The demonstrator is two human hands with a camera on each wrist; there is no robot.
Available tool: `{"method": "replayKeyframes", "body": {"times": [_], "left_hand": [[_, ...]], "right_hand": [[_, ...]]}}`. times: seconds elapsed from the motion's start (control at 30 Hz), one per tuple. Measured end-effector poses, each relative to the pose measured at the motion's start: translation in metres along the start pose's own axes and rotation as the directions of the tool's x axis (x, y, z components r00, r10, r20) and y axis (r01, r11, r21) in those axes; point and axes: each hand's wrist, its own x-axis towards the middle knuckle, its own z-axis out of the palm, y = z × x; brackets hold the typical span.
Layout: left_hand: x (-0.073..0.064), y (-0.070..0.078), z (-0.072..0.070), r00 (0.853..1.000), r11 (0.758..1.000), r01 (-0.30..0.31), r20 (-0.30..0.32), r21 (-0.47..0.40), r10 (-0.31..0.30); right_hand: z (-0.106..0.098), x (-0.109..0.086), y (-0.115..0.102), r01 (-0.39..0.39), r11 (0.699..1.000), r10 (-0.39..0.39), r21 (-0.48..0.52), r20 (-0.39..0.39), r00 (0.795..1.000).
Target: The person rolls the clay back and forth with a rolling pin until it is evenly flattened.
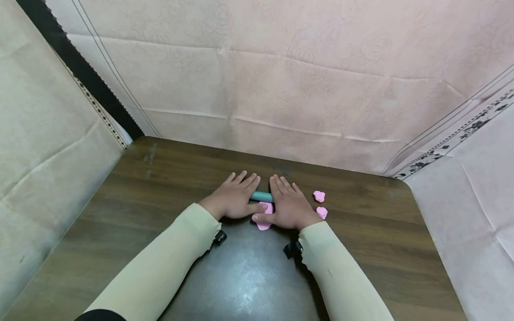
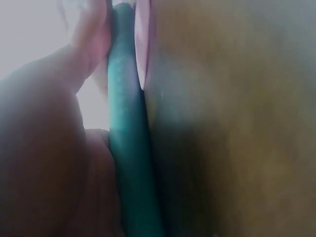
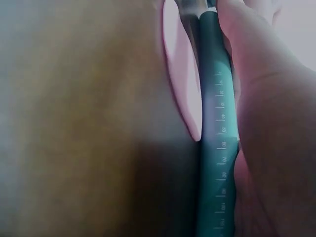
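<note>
A teal rolling pin (image 1: 261, 196) with a printed number scale, clear in the right wrist view, lies crosswise on the table under both palms. My left hand (image 1: 234, 196) rests on its left part and my right hand (image 1: 290, 204) on its right part, fingers stretched forward. Both thumbs point inward over a flattened piece of pink dough (image 1: 264, 226). That thin pink sheet (image 3: 182, 69) lies against the near side of the pin, partly covered by the thumbs. Past the right hand sit two small pink dough lumps, one farther back (image 1: 319, 196) and one nearer (image 1: 321, 212).
The wooden table (image 1: 132, 232) ends at a back edge, where a pale cloth (image 1: 261, 89) hangs. Similar cloths hang along the left (image 1: 48, 156) and right (image 1: 474, 200) sides. A light patch reflects off the tabletop between the forearms.
</note>
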Motion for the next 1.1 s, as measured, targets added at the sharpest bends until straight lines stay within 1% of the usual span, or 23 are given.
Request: {"method": "replayKeyframes", "body": {"times": [0.27,0.37,0.43,0.5,0.53,0.6,0.67,0.73,0.77,0.83,0.87,0.97,1.03,1.1], "left_hand": [[0.018,-0.008,-0.008,0.998,0.999,0.042,0.038,-0.019,-0.041],[0.024,-0.011,-0.011,0.998,0.998,0.054,0.031,-0.036,-0.053],[0.026,-0.015,-0.01,0.999,0.997,0.047,-0.003,-0.064,-0.047],[0.026,-0.02,-0.009,0.997,0.992,0.015,-0.07,-0.126,-0.023],[0.024,-0.023,-0.008,0.994,0.985,-0.006,-0.109,-0.17,-0.013],[0.019,-0.032,-0.005,0.982,0.965,-0.049,-0.191,-0.258,-0.001],[0.012,-0.043,0.001,0.967,0.936,-0.081,-0.253,-0.342,-0.009],[0.004,-0.052,0.007,0.957,0.912,-0.081,-0.287,-0.402,-0.042],[0.0,-0.056,0.009,0.953,0.904,-0.078,-0.298,-0.42,-0.057],[-0.007,-0.062,0.013,0.949,0.899,-0.073,-0.308,-0.433,-0.071],[-0.01,-0.064,0.014,0.948,0.9,-0.073,-0.311,-0.43,-0.072],[-0.014,-0.065,0.016,0.946,0.905,-0.089,-0.319,-0.416,-0.054],[-0.015,-0.065,0.018,0.944,0.909,-0.099,-0.327,-0.404,-0.043],[-0.016,-0.065,0.018,0.941,0.907,-0.105,-0.337,-0.407,-0.042]], "right_hand": [[-0.006,0.017,0.006,-0.022,1.0,0.022,0.006,0.026,0.999],[-0.008,0.022,0.008,-0.029,1.0,0.029,0.008,0.034,0.999],[-0.01,0.024,0.008,-0.03,1.0,0.029,0.01,0.037,0.999],[-0.011,0.025,0.008,-0.03,1.0,0.03,0.005,0.037,0.999],[-0.011,0.025,0.007,-0.029,1.0,0.029,0.001,0.036,0.999],[-0.011,0.024,0.006,-0.032,0.999,0.032,-0.01,0.032,0.999],[-0.009,0.024,0.005,-0.036,0.999,0.036,-0.015,0.033,0.999],[-0.007,0.023,0.003,-0.039,0.999,0.039,-0.011,0.033,0.999],[-0.006,0.023,0.003,-0.039,0.999,0.039,-0.009,0.029,0.999],[-0.004,0.023,0.003,-0.032,0.999,0.032,-0.002,0.009,0.999],[-0.003,0.023,0.004,-0.026,1.0,0.026,0.006,-0.006,1.0],[0.0,0.018,0.01,0.009,0.999,-0.005,0.047,-0.089,0.996],[0.001,0.01,0.012,0.055,0.994,-0.038,0.099,-0.167,0.985],[0.002,-0.001,0.01,0.132,0.983,-0.097,0.128,-0.249,0.964]]}}
